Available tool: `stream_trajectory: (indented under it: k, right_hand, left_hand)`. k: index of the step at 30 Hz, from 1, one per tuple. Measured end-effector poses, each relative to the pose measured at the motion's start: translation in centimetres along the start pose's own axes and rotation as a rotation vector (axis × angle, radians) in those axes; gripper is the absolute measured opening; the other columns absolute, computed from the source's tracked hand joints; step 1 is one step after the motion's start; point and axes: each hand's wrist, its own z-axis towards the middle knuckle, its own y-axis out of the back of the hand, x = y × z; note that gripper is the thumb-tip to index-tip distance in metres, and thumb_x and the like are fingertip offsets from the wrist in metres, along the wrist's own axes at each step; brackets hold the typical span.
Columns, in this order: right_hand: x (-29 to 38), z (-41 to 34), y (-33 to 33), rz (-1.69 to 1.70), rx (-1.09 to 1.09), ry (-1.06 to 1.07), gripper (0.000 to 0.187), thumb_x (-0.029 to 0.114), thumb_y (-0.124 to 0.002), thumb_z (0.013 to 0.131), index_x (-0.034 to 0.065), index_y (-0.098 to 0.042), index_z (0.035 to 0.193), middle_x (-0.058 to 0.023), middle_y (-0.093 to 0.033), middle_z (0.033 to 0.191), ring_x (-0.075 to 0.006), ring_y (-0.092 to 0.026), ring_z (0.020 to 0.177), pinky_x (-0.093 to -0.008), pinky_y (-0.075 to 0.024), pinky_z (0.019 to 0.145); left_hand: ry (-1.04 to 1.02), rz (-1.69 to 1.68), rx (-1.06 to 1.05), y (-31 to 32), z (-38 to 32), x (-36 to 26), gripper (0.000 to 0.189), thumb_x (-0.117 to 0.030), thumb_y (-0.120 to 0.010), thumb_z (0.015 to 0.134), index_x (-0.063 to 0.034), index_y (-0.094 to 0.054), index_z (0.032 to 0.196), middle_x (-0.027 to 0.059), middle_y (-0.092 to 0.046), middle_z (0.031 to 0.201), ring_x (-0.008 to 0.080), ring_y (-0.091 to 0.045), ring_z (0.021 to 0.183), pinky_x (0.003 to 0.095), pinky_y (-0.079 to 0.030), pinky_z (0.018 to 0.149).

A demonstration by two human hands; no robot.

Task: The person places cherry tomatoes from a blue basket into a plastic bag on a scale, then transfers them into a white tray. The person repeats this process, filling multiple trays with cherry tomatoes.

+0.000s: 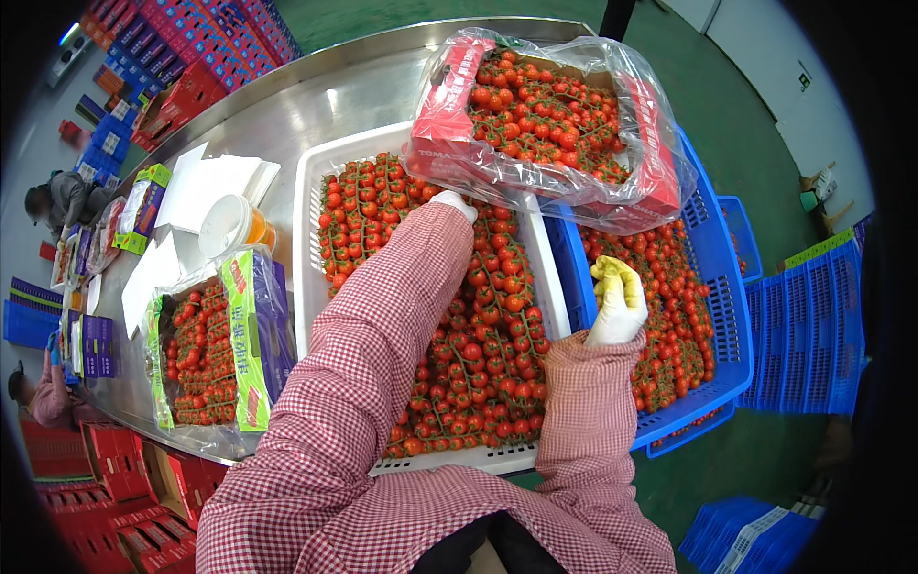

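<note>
My left hand (457, 204), in a white glove, reaches into the far part of a white plastic crate (306, 215) of cherry tomatoes on the vine (495, 351). Its fingers are mostly hidden, beside the lower edge of a red cardboard box (448, 118). That box, lined with clear plastic film, holds more vine tomatoes (549, 107) and rests tilted across the crates. Over a blue plastic crate (728, 308) of tomatoes is my right hand (618, 300), its white glove stained yellow at the fingers. Those fingers are curled; their inner side is hidden.
On the steel table (344, 93) lie white paper sheets (215, 186), a plastic tub (233, 226) and a green-purple box of tomatoes (247, 344). Blue crates (803, 323) are stacked at right. Red cartons (118, 459) stand lower left. Two people (54, 394) are at far left.
</note>
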Motion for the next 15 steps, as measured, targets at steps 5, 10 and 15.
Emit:
stream_trajectory:
  k: [5, 10, 15]
  right_hand:
    - [-1.7, 0.1, -0.8, -0.709, 0.228, 0.357, 0.013, 0.007, -0.064, 0.081, 0.0054, -0.068, 0.093, -0.0080, -0.061, 0.083, -0.0200, -0.061, 0.084, -0.0314, -0.0495, 0.076]
    - [-1.4, 0.7, -8.5, -1.700, 0.717, 0.132, 0.018, 0.021, -0.062, 0.082, 0.0051, -0.067, 0.091, -0.0145, -0.064, 0.087, -0.0278, -0.065, 0.075, -0.0385, -0.0529, 0.069]
    - [-3.1, 1.6, -12.0, -2.038, 0.805, 0.003, 0.017, 0.017, -0.059, 0.082, 0.0054, -0.067, 0.091, -0.0144, -0.066, 0.085, -0.0260, -0.065, 0.071, -0.0379, -0.0523, 0.065]
  left_hand:
    - [-0.085, -0.529, 0.121, 3.6, -6.1, 2.4, 0.037, -0.021, -0.063, 0.079, -0.0014, -0.062, 0.110, 0.0111, -0.065, 0.105, 0.0180, -0.062, 0.099, 0.0332, -0.050, 0.086]
    - [-0.477, -1.703, 0.414, 8.9, -18.1, 10.0, 0.051, -0.021, -0.063, 0.084, -0.0017, -0.045, 0.127, 0.0132, -0.059, 0.111, 0.0295, -0.061, 0.099, 0.0478, -0.049, 0.089]
    - [-0.360, -1.968, 0.229, 12.6, -27.5, 15.0, 0.059, -0.028, -0.071, 0.078, -0.0080, -0.044, 0.127, 0.0106, -0.055, 0.111, 0.0289, -0.056, 0.100, 0.0476, -0.049, 0.088]
